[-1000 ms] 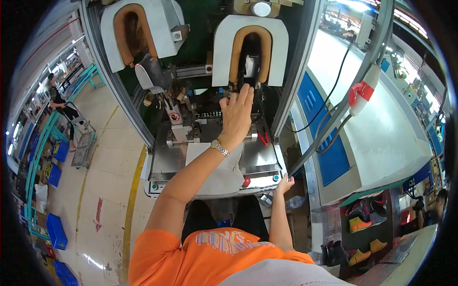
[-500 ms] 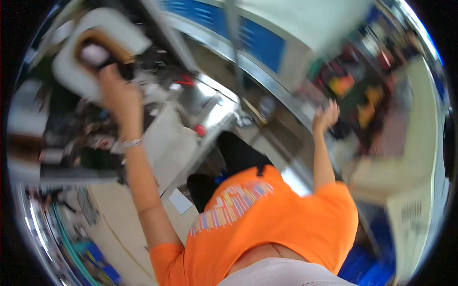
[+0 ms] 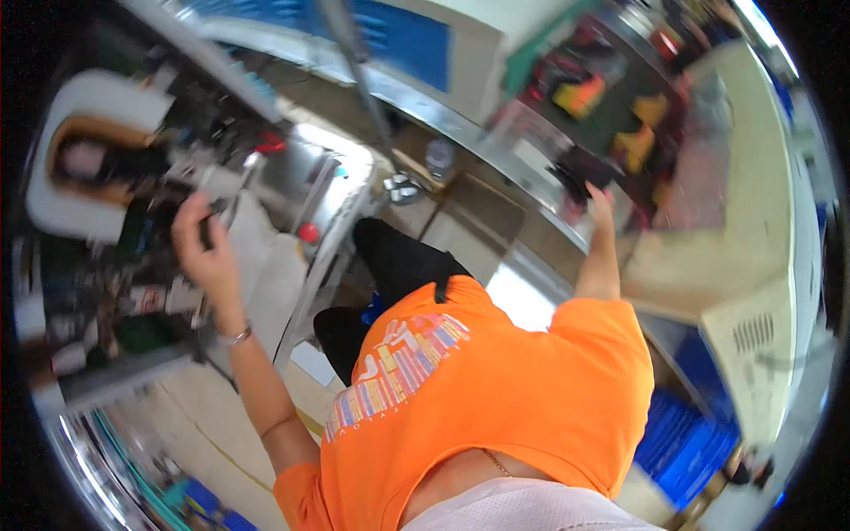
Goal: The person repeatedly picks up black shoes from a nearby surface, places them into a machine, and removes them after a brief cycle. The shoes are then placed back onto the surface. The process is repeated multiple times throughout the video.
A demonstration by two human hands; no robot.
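- Black, blurred shoe-like piece (image 3: 580, 168) lies at the fingertips of my nearer right hand (image 3: 602, 209), by the dark belt's (image 3: 615, 115) near end.
- Right grip: I cannot tell.
- Left hand (image 3: 211, 259): fingers apart.

The machine (image 3: 53, 190) stands at left, the left hand (image 3: 204, 248) before it; at right, shoes (image 3: 580, 96) lie on the belt (image 3: 611, 117), the right hand (image 3: 601, 203) at its near end; crates (image 3: 682, 451), lower right.

On the front of my orange shirt (image 3: 531, 372), a line of small pale lettering (image 3: 391, 416) runs along a striped multicoloured print (image 3: 398, 372), while on the machine (image 3: 84, 219) to my left a small white sign (image 3: 149, 299) with a red mark is too blurred to read.
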